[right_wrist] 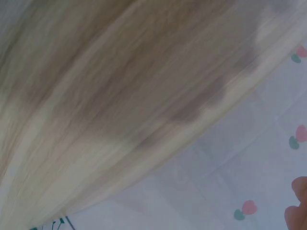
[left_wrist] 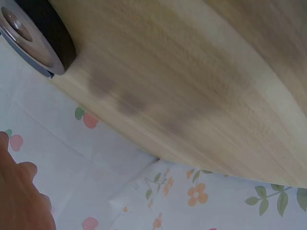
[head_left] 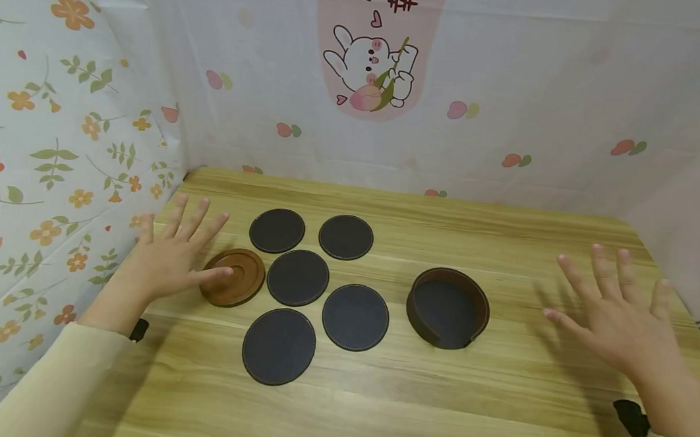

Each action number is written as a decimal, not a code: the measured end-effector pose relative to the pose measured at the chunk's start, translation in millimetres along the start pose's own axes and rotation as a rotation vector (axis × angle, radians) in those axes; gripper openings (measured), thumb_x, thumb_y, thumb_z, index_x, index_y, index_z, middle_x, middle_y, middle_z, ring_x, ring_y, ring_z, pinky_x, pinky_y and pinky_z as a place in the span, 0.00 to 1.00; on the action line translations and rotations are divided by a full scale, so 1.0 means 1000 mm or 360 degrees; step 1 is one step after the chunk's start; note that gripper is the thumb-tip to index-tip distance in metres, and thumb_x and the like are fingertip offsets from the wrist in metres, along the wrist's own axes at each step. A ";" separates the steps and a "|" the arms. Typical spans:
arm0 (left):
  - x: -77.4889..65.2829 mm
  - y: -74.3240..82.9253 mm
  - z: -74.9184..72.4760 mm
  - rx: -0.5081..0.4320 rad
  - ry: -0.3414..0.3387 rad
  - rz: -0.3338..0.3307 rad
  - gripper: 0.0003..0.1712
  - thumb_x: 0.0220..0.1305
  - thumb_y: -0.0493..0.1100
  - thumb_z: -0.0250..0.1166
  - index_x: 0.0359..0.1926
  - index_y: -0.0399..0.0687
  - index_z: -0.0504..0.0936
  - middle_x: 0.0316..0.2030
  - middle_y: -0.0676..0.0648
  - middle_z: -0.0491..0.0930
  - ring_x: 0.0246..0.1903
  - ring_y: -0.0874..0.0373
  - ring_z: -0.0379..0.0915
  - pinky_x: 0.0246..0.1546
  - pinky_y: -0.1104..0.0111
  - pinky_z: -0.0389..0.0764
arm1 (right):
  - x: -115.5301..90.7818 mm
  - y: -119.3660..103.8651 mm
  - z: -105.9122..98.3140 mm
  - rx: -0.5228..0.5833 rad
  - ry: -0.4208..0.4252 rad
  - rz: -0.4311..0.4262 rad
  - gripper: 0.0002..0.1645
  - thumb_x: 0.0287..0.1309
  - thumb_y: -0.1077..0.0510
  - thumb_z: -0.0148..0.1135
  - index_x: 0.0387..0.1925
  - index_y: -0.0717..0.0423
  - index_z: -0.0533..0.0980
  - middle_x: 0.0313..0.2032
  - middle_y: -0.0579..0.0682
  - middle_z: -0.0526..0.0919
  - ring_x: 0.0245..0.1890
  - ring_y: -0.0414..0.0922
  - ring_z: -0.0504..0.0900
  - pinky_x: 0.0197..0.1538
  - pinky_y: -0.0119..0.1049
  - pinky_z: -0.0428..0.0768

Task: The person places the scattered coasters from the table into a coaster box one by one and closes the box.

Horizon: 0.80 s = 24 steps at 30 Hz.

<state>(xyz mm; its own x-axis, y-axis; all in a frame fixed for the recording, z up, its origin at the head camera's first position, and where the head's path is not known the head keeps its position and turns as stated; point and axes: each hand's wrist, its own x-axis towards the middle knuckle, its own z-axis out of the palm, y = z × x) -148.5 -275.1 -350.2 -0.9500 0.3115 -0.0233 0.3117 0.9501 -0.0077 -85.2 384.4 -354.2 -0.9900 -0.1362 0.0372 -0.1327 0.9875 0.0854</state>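
My left hand is held over the left side of the table with fingers spread, holding nothing. Its thumb overlaps a round brown wooden coaster in the head view. On the far right my right hand hovers with spread fingers, its shadow on the wood. Several round black stitched coasters lie flat between the hands, among them one at the front, one in the middle and one at the back right. A round dark holder with a brown inner wall and a front notch stands right of them.
The wooden table has rounded back corners. Behind it hangs a white patterned cloth with a rabbit picture, and a flowered cloth covers the left side. Each wrist wears a black strap, such as the right strap.
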 end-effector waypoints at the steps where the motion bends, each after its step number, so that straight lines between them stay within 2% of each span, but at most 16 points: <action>1: 0.000 0.002 0.000 -0.0001 -0.0004 0.0015 0.56 0.61 0.77 0.53 0.80 0.64 0.39 0.80 0.47 0.26 0.76 0.44 0.09 0.62 0.23 0.34 | 0.000 -0.001 0.000 0.0009 0.0006 -0.0004 0.55 0.64 0.26 0.49 0.79 0.31 0.31 0.75 0.47 0.14 0.74 0.53 0.10 0.60 0.68 0.09; 8: -0.002 0.012 0.000 -0.0060 0.0023 0.0103 0.54 0.61 0.74 0.57 0.80 0.63 0.44 0.80 0.45 0.33 0.78 0.42 0.18 0.66 0.27 0.31 | 0.002 -0.011 0.001 0.0101 0.0044 -0.0070 0.54 0.64 0.29 0.52 0.79 0.31 0.34 0.77 0.46 0.18 0.75 0.51 0.13 0.64 0.67 0.13; 15: -0.002 0.021 0.004 -0.0137 0.0081 0.0238 0.54 0.60 0.73 0.59 0.80 0.62 0.47 0.80 0.47 0.38 0.79 0.41 0.25 0.67 0.29 0.38 | 0.006 -0.024 0.001 0.0175 0.0011 -0.0169 0.54 0.65 0.31 0.53 0.79 0.34 0.35 0.78 0.47 0.23 0.76 0.51 0.16 0.67 0.68 0.17; 20: -0.003 0.030 0.003 -0.0201 0.0037 0.0322 0.52 0.62 0.73 0.58 0.80 0.62 0.47 0.80 0.47 0.43 0.79 0.43 0.27 0.68 0.31 0.43 | 0.008 -0.031 0.003 0.0187 -0.0018 -0.0211 0.53 0.65 0.31 0.53 0.80 0.35 0.36 0.79 0.48 0.27 0.77 0.52 0.19 0.68 0.68 0.18; 24: -0.004 0.038 0.003 -0.0196 0.0028 0.0356 0.52 0.62 0.72 0.59 0.79 0.62 0.50 0.79 0.47 0.47 0.79 0.44 0.30 0.69 0.33 0.46 | 0.008 -0.039 0.004 0.0194 -0.0011 -0.0240 0.54 0.66 0.31 0.53 0.80 0.38 0.36 0.80 0.49 0.31 0.78 0.52 0.22 0.68 0.68 0.19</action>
<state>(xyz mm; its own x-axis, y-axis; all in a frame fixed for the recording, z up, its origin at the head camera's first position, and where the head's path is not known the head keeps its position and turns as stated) -132.6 -239.9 -353.9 -0.8583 0.5132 0.0066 0.5103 0.8519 0.1174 -87.7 344.7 -361.7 -0.9588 -0.2830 0.0260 -0.2837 0.9584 -0.0318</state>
